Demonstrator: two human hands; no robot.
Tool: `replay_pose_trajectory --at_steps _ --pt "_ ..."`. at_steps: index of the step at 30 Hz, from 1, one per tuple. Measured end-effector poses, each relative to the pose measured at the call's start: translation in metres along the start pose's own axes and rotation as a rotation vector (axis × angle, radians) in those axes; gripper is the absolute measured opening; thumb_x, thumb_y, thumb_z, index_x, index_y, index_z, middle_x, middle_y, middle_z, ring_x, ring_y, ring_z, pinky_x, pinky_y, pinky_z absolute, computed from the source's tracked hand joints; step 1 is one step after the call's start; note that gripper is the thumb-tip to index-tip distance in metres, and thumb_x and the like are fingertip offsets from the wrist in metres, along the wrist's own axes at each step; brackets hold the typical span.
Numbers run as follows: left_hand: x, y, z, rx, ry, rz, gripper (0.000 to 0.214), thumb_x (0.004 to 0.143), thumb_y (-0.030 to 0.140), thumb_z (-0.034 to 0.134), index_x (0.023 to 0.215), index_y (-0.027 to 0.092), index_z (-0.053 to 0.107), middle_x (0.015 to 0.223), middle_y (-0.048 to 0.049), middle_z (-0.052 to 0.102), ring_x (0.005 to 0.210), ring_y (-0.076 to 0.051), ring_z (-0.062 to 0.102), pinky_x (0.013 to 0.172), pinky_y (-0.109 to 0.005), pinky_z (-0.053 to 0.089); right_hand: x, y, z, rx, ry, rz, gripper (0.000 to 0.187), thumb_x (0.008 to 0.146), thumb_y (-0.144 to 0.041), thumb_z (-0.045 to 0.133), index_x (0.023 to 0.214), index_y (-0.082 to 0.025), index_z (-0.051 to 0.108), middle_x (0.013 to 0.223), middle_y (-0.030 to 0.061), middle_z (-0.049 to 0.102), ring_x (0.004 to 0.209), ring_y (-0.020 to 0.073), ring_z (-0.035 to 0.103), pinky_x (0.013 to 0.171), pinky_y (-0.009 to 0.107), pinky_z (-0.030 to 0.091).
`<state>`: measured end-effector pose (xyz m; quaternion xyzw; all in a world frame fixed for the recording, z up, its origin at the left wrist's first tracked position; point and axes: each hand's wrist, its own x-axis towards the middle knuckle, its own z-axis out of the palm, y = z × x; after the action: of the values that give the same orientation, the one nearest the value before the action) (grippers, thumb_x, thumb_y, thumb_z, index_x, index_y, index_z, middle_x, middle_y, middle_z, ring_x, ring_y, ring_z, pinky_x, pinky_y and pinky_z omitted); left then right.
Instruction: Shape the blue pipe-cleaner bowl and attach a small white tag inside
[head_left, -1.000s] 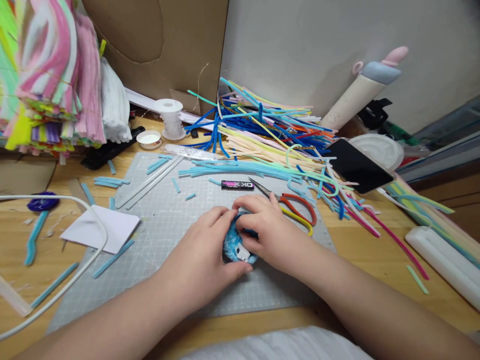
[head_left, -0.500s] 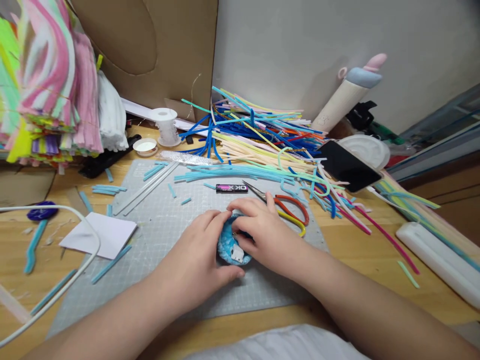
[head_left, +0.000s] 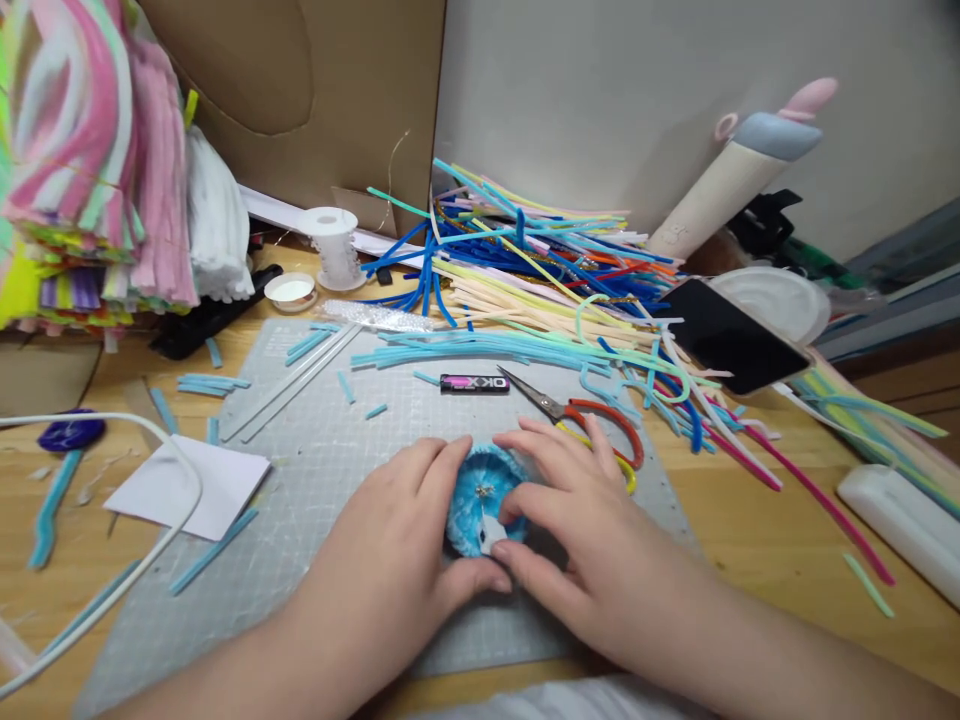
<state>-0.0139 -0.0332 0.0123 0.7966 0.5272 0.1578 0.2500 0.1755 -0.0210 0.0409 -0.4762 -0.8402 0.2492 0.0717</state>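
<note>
Between my hands, above the grey cutting mat [head_left: 315,460], is a round, hollow blue fuzzy piece [head_left: 466,505] that looks made of pipe cleaners. My left hand [head_left: 397,530] grips its left side, fingers at the far rim and thumb along the near edge. Inside, a small white part [head_left: 491,532] with a dark spot sits near the front, and something small and metallic lies at the centre. My right hand [head_left: 577,510] pinches the white part between thumb and index finger; its other fingers extend past the rim toward scissors [head_left: 551,404] with red and yellow handles.
A black and pink battery [head_left: 475,384] lies beyond the piece. Behind it are blue pipe cleaners [head_left: 465,347] and a multicoloured heap [head_left: 525,260]. A phone [head_left: 739,335] is at right, a white spool [head_left: 334,250] at back left. A white cable [head_left: 196,470] curves across the left side.
My right hand has drawn back from the middle of the blue piece to the white part at its front, exposing the centre. The view has shifted slightly.
</note>
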Motion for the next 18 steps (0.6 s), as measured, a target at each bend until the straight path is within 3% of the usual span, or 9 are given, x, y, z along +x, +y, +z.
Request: replay_pose_trajectory --at_steps 6,11,18 --pt "0.0 -0.001 0.0 0.024 -0.049 0.028 0.077 0.074 0.046 0.072 0.137 0.022 0.035 0.128 -0.013 0.053 0.111 -0.031 0.055 0.093 -0.05 0.048 0.003 0.008 0.007 0.077 -0.077 0.041 0.013 0.081 -0.031 0.06 0.091 -0.025 0.067 0.145 0.0075 0.041 0.141 0.0355 0.023 0.107 0.072 0.007" --pt "0.001 -0.001 0.0 0.01 -0.064 0.021 0.079 0.073 0.047 0.072 0.137 0.021 0.035 0.129 -0.0129 0.053 0.112 -0.031 0.054 0.093 -0.05 0.048 0.001 0.013 0.01 0.178 -0.055 0.053 0.014 0.078 -0.032 0.064 0.091 -0.025 0.066 0.145 0.0081 0.04 0.14 0.033 0.026 0.109 0.066 0.019" --pt "0.003 -0.002 0.001 0.0 -0.053 0.002 0.084 0.07 0.05 0.074 0.138 0.019 0.036 0.129 -0.0139 0.055 0.114 -0.031 0.053 0.097 -0.049 0.046 0.0 0.013 0.009 0.184 -0.033 0.049 0.012 0.079 -0.029 0.064 0.09 -0.024 0.065 0.144 0.0079 0.04 0.138 0.0306 0.03 0.11 0.06 0.026"
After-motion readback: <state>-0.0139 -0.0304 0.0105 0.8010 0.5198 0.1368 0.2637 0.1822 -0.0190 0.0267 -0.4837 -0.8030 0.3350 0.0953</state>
